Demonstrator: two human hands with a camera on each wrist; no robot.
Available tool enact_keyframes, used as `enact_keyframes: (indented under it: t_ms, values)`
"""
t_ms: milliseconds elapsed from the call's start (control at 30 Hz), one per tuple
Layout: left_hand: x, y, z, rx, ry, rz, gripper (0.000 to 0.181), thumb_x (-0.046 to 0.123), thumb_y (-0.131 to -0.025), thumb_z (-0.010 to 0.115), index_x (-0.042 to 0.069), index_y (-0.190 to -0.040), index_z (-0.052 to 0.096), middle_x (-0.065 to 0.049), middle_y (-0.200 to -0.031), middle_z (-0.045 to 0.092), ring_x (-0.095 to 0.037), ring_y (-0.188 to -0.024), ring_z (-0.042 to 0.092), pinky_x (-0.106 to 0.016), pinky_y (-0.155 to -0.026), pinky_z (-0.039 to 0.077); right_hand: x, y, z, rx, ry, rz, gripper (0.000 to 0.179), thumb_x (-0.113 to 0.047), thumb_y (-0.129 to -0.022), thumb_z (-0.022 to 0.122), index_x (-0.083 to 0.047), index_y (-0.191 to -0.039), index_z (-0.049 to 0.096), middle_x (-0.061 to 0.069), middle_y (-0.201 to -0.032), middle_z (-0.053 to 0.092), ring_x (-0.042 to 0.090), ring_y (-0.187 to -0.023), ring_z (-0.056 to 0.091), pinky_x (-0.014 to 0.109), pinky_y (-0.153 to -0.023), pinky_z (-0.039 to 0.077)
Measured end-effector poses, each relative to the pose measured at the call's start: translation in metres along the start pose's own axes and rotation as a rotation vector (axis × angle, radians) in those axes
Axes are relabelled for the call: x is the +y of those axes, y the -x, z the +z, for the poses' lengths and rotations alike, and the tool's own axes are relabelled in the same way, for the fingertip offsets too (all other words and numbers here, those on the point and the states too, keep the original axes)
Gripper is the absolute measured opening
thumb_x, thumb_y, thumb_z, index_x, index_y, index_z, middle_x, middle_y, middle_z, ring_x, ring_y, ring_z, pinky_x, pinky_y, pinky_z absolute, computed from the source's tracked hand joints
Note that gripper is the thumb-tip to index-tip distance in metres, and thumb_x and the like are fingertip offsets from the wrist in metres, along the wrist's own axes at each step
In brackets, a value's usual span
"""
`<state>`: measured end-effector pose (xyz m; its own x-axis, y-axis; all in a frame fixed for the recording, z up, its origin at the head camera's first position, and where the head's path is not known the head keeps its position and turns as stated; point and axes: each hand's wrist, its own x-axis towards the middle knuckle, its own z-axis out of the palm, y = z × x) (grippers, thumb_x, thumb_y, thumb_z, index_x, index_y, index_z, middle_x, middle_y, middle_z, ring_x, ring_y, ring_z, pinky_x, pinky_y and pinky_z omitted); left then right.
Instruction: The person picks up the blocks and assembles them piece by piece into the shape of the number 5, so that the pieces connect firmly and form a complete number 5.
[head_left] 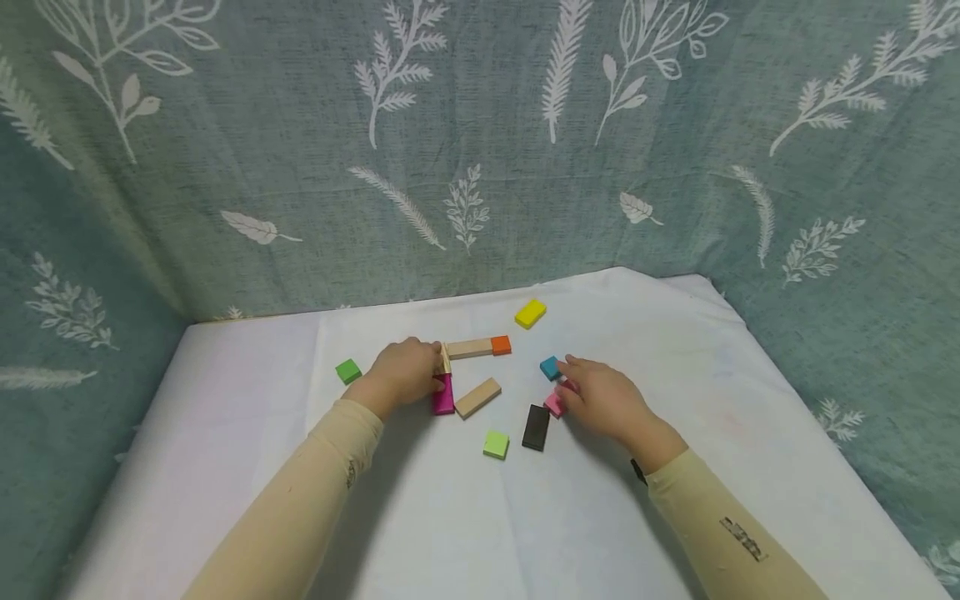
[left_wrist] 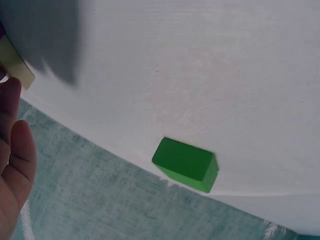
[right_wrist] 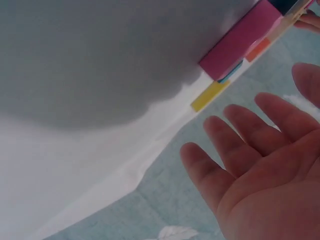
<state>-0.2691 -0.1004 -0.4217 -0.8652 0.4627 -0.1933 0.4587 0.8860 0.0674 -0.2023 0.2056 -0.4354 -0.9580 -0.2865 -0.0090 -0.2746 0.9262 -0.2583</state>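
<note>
My left hand (head_left: 405, 372) is at a short light wooden block (head_left: 446, 359), fingers at its far end and the thumb low by a magenta block (head_left: 442, 395) that adjoins it. In the left wrist view the wooden block (left_wrist: 15, 62) shows at the edge beside the curved fingers. My right hand (head_left: 606, 398) reaches over a pink block (head_left: 554, 404), partly covering it, with a blue block (head_left: 551, 368) just beyond. The right wrist view shows this hand (right_wrist: 270, 165) with its fingers extended and apart, below the pink block (right_wrist: 242, 40).
A wooden block (head_left: 471, 349) lies end to end with an orange one (head_left: 501, 345). Around them on the white cloth (head_left: 247, 417) are a loose wooden block (head_left: 477, 397), black (head_left: 536, 427), lime (head_left: 496, 444), green (head_left: 348, 372) and yellow (head_left: 530, 313) blocks. A patterned curtain (head_left: 300, 167) stands behind.
</note>
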Motion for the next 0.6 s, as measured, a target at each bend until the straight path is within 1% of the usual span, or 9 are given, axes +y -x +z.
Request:
enact_keyframes:
  t_ms: [100,133,200,233,333,433,467,533,600]
  values:
    - [-0.001,0.001,0.002,-0.006,0.010,0.007,0.024,0.035,-0.092,0.074,0.014,-0.084,0.065,-0.007,-0.098,0.069,-0.019,-0.078,0.058,-0.043,-0.073,0.055,-0.004,-0.003,0.003,-0.012,-0.012,-0.012,0.055,-0.033,-0.099,0.064,-0.006,-0.145,0.055,0.013,-0.146,0.058,0.033,-0.136,0.054,0.052,-0.110,0.045]
    - [-0.001,0.001,0.002,-0.005,0.012,0.011,0.023,0.035,-0.092,0.074,0.013,-0.087,0.067,-0.007,-0.099,0.069,-0.019,-0.078,0.058,-0.043,-0.074,0.055,-0.004,-0.004,0.004,-0.015,-0.012,-0.014,0.055,-0.034,-0.098,0.064,-0.006,-0.145,0.055,0.013,-0.146,0.058,0.033,-0.136,0.055,0.052,-0.110,0.045]
    - [0.000,0.002,0.001,-0.008,0.019,0.012,0.025,0.034,-0.094,0.072,0.010,-0.100,0.069,-0.009,-0.102,0.071,-0.020,-0.080,0.060,-0.044,-0.076,0.056,-0.005,-0.005,0.006,-0.022,-0.010,-0.014,0.055,-0.034,-0.098,0.064,-0.007,-0.145,0.054,0.013,-0.146,0.058,0.032,-0.136,0.054,0.052,-0.110,0.045]
    - [-0.001,0.002,0.001,-0.006,0.024,0.015,0.030,0.033,-0.094,0.072,0.007,-0.110,0.069,-0.008,-0.097,0.069,-0.020,-0.079,0.058,-0.044,-0.076,0.056,-0.006,-0.005,0.007,-0.029,-0.009,-0.010,0.056,-0.035,-0.098,0.064,-0.007,-0.146,0.054,0.012,-0.147,0.057,0.032,-0.137,0.054,0.052,-0.110,0.045]
    - [-0.002,0.002,0.003,-0.005,0.037,0.024,0.048,0.031,-0.095,0.071,0.003,-0.133,0.062,-0.012,-0.111,0.072,-0.021,-0.087,0.064,-0.046,-0.082,0.058,-0.007,-0.006,0.010,-0.043,-0.013,0.003,0.056,-0.035,-0.098,0.065,-0.009,-0.146,0.053,0.012,-0.148,0.056,0.032,-0.137,0.054,0.052,-0.110,0.045]
    - [-0.003,0.002,0.006,0.001,0.045,0.034,0.045,0.029,-0.096,0.070,0.005,-0.133,0.064,-0.013,-0.129,0.068,-0.020,-0.090,0.065,-0.044,-0.082,0.057,-0.007,-0.005,0.012,-0.052,-0.020,0.004,0.056,-0.035,-0.098,0.065,-0.009,-0.147,0.053,0.012,-0.149,0.055,0.032,-0.137,0.053,0.052,-0.111,0.045]
    - [-0.004,0.002,0.007,0.004,0.048,0.035,0.041,0.029,-0.096,0.070,0.006,-0.130,0.065,-0.013,-0.130,0.067,-0.020,-0.090,0.065,-0.043,-0.081,0.057,-0.007,-0.005,0.013,-0.053,-0.022,0.004,0.056,-0.035,-0.098,0.065,-0.009,-0.147,0.053,0.012,-0.149,0.055,0.032,-0.137,0.053,0.051,-0.111,0.044]
    - [-0.003,0.002,0.008,0.010,0.050,0.037,0.026,0.027,-0.096,0.069,0.009,-0.115,0.070,-0.012,-0.132,0.066,-0.018,-0.087,0.062,-0.041,-0.078,0.056,-0.007,-0.005,0.014,-0.054,-0.020,-0.001,0.056,-0.034,-0.098,0.066,-0.009,-0.146,0.054,0.012,-0.150,0.054,0.033,-0.137,0.053,0.051,-0.111,0.045]
    - [-0.002,0.003,0.008,0.019,0.050,0.043,0.012,0.023,-0.097,0.068,0.011,-0.098,0.070,-0.011,-0.132,0.066,-0.019,-0.086,0.062,-0.039,-0.073,0.055,-0.007,-0.005,0.015,-0.050,-0.014,-0.004,0.055,-0.034,-0.098,0.066,-0.008,-0.146,0.054,0.013,-0.150,0.054,0.033,-0.137,0.053,0.052,-0.111,0.044]
